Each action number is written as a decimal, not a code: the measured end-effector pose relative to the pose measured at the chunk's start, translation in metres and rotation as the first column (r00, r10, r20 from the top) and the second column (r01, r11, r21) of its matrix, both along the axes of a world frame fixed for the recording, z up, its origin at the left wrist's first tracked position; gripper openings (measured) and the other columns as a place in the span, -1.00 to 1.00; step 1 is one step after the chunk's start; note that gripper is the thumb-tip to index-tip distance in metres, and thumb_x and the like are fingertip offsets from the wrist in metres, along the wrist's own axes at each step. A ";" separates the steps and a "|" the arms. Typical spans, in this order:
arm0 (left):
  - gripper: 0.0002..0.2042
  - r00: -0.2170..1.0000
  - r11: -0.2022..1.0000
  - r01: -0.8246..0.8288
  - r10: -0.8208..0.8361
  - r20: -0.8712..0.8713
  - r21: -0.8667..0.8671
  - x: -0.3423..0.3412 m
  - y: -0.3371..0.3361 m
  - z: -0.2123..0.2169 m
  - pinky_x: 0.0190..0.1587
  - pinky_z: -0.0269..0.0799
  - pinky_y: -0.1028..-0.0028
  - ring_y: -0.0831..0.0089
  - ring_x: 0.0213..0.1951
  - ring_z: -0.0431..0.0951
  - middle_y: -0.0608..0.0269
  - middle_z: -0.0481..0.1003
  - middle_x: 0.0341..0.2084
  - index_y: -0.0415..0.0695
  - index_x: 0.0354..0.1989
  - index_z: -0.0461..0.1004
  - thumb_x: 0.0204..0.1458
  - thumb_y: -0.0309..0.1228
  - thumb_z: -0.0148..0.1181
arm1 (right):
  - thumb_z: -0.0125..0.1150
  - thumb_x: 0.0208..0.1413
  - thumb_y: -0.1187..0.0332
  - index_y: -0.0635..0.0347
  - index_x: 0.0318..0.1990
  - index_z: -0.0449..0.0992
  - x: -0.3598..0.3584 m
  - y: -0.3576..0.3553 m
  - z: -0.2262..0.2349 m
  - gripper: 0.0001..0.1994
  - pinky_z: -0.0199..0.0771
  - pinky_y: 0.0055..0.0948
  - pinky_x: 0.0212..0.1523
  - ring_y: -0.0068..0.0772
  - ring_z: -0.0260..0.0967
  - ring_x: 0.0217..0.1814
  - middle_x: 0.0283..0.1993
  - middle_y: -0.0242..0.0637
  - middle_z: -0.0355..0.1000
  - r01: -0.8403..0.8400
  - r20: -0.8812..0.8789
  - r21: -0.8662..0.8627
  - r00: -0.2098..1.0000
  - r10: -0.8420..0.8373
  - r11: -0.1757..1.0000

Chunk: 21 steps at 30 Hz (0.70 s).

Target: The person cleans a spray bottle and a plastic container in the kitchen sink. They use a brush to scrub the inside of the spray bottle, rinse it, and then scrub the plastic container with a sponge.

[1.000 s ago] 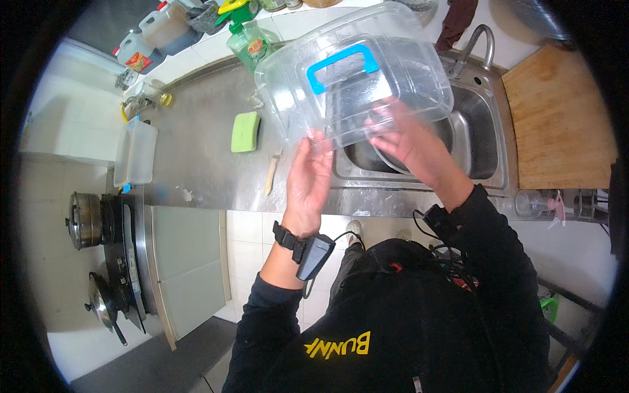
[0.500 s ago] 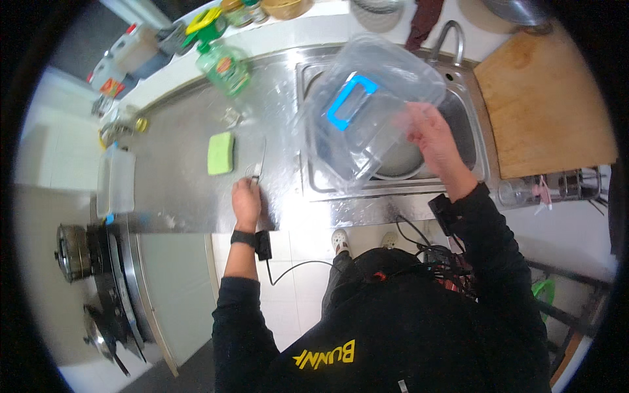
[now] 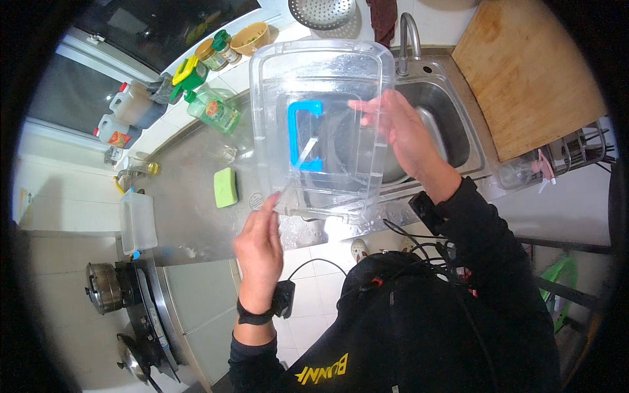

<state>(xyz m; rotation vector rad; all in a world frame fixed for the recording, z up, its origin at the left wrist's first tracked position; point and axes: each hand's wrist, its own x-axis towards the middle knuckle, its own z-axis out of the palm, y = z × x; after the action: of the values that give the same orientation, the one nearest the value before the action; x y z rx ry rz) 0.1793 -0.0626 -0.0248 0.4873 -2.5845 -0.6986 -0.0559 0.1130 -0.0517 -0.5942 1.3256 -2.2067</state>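
Observation:
My right hand [image 3: 403,131] grips the right rim of a clear plastic box lid [image 3: 262,98]; its fingertips lie against the see-through plastic. The lid is raised in front of the sink and counter, with a blue folding handle [image 3: 293,134] at its middle. In my left hand [image 3: 261,232], just off the lid's lower left corner, is a small knife [image 3: 306,154]. Its slim blade points up and right across the lid, by the blue handle; whether it touches the plastic I cannot tell. My fingers cover the knife's grip.
A green sponge [image 3: 225,187] and a green bottle [image 3: 216,112] stand on the steel counter [image 3: 190,216]. The sink [image 3: 458,141], with a faucet [image 3: 409,39], is partly behind the lid. A wooden board [image 3: 531,78] leans at right. Pots [image 3: 103,288] stand at lower left.
My left hand has lifted the knife off the counter and brought it up to the lid. The lid has moved left, turned upright and come closer, still in my right hand.

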 end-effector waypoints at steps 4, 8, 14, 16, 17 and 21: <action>-0.63 0.993 0.972 0.103 -0.114 -0.038 -0.213 -0.024 0.031 0.038 -0.35 0.45 0.40 0.22 -0.42 0.54 0.06 0.47 -0.46 -0.07 0.02 0.49 0.00 -0.66 0.12 | -0.21 0.35 0.12 0.12 -0.18 0.31 0.009 0.002 0.007 -0.72 0.29 -0.52 -0.01 -0.59 0.31 -0.12 0.11 -0.08 0.39 -0.027 -0.038 -0.068 0.999 0.024 0.997; -0.58 0.994 0.955 0.103 -0.108 -0.001 -0.279 -0.037 0.048 0.057 -0.40 0.43 0.38 0.21 -0.50 0.49 0.08 0.43 -0.52 0.00 0.04 0.49 -0.02 -0.64 0.15 | -0.21 0.36 0.17 0.07 -0.25 0.24 0.014 0.002 0.014 -0.78 0.28 -0.62 -0.16 -0.66 0.27 -0.21 0.05 -0.15 0.44 0.035 -0.082 -0.083 0.996 -0.042 0.996; -0.57 0.995 0.910 0.098 -0.086 0.046 -0.403 -0.051 0.062 0.064 -0.49 0.41 0.34 0.23 -0.53 0.49 0.23 0.45 -0.51 0.05 0.00 0.51 -0.08 -0.63 0.12 | -0.17 0.35 0.22 0.08 -0.26 0.23 0.014 0.007 0.016 -0.82 0.23 -0.70 -0.24 -0.75 0.14 -0.34 0.03 -0.15 0.45 0.051 -0.154 -0.115 0.986 -0.068 0.992; -0.56 0.995 0.887 0.104 -0.094 0.045 -0.449 -0.054 0.066 0.065 -0.50 0.41 0.34 0.26 -0.52 0.51 0.28 0.45 -0.51 0.04 -0.01 0.51 -0.12 -0.62 0.11 | -0.16 0.35 0.23 0.09 -0.26 0.23 0.013 0.009 0.015 -0.82 0.23 -0.71 -0.26 -0.76 0.13 -0.35 0.03 -0.15 0.45 0.065 -0.158 -0.126 0.984 -0.084 0.990; -0.56 0.994 0.881 0.110 -0.101 0.044 -0.460 -0.056 0.067 0.065 -0.51 0.41 0.34 0.26 -0.53 0.51 0.27 0.44 -0.51 0.04 -0.01 0.51 -0.12 -0.62 0.10 | -0.16 0.35 0.23 0.09 -0.27 0.23 0.013 0.009 0.015 -0.82 0.24 -0.71 -0.26 -0.77 0.13 -0.35 0.03 -0.15 0.45 0.071 -0.167 -0.126 0.982 -0.091 0.990; -0.55 0.995 0.871 0.098 -0.073 0.070 -0.482 -0.061 0.071 0.067 -0.53 0.39 0.35 0.25 -0.55 0.49 0.25 0.42 -0.53 0.02 -0.01 0.51 -0.14 -0.62 0.09 | -0.15 0.34 0.23 0.11 -0.27 0.23 0.008 0.014 0.014 -0.81 0.25 -0.69 -0.26 -0.76 0.15 -0.32 0.03 -0.15 0.45 0.088 -0.212 -0.096 0.971 -0.107 0.991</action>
<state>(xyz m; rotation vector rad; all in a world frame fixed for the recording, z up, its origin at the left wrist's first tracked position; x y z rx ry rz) 0.1181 0.0085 0.0426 0.2286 -2.7058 -0.0419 -0.0478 0.1273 -0.0378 -0.8398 1.3991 -2.3422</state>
